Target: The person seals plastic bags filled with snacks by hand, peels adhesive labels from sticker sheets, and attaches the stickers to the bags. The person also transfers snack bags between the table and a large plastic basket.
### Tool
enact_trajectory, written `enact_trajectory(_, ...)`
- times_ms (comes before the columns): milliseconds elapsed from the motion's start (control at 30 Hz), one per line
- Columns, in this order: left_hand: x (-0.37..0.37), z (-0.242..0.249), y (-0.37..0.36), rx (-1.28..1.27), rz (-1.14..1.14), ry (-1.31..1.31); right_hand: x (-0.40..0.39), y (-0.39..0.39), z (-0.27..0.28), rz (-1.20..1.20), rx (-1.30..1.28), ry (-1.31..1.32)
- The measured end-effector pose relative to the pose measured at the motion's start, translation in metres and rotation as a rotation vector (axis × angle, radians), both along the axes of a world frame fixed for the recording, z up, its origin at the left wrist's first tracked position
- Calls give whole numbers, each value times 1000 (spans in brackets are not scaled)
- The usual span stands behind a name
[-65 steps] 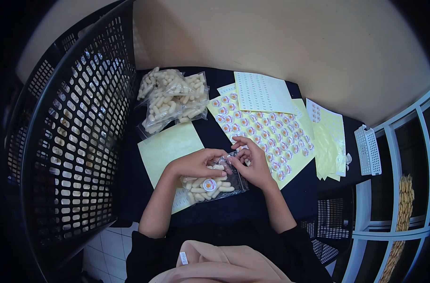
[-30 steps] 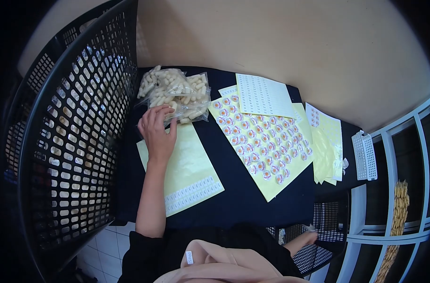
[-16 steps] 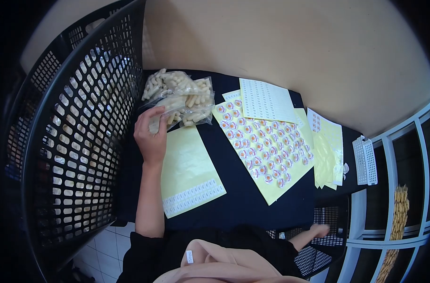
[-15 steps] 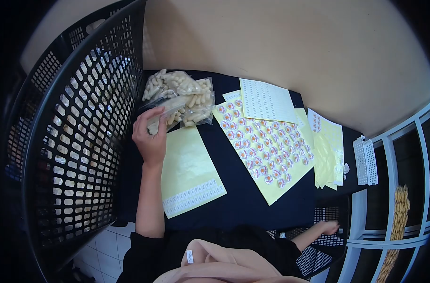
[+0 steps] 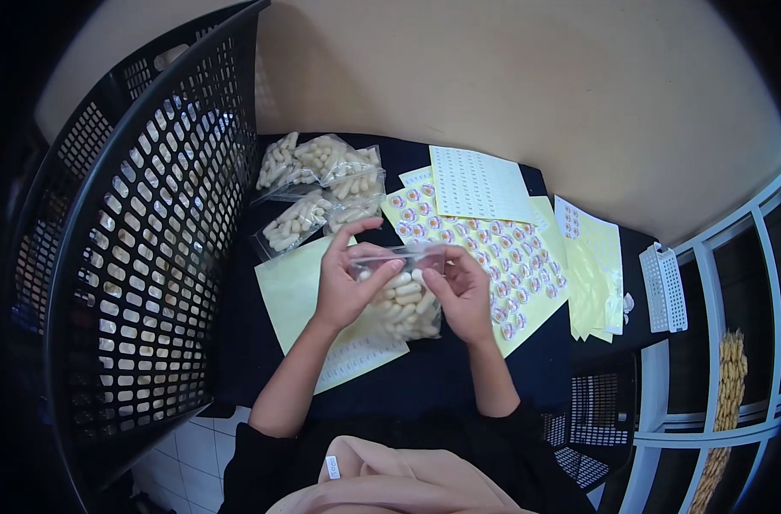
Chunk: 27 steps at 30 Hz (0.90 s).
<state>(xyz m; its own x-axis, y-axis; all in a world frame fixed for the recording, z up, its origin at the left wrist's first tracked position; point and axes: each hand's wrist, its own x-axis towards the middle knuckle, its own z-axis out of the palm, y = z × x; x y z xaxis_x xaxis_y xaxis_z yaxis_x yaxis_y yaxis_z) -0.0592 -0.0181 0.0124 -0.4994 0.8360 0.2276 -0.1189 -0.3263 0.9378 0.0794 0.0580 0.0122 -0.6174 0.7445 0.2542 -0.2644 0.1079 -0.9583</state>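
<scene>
Between my two hands is a clear plastic bag [image 5: 403, 313] filled with whitish capsule-shaped pieces. My left hand [image 5: 347, 278] pinches its upper left edge, index finger raised over the top. On the other side, my right hand [image 5: 460, 291] grips the upper right corner, thumb on the front. The bag hangs over a yellowish sheet [image 5: 292, 283] with small labels along its lower edge. More filled bags [image 5: 335, 167] lie in a heap at the table's back left, with one bag [image 5: 294, 223] nearer me. A sheet of round stickers [image 5: 527, 274] is right of my right hand.
A tall black basket [image 5: 150, 257] stands at the left. A white label sheet [image 5: 480, 184] overlaps the sticker sheet. Farther right are yellow sheets [image 5: 592, 283] and a small white basket [image 5: 664, 287]. Another black basket [image 5: 600, 411] is at the lower right, below the table edge.
My left hand has left the bag heap and moved right and nearer me. My right hand has risen from the lower right basket. Both now hold a filled bag; another bag lies at the heap's front.
</scene>
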Motion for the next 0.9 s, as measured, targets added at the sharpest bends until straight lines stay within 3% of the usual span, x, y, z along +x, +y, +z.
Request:
enact_trajectory(67,2,-11,6,-63,-56,98,-1,-1,-18,-56,-60,28)
enact_trajectory(300,16,-26,11,-36,-73,55,0,2,-28,-113,-109,41)
enact_trajectory(467,21,-25,12,-28,-38,58,2,3,-33,-134,69,-47)
enact_trajectory(900,22,-27,10,85,81,171,-2,-3,-36,-231,160,-41)
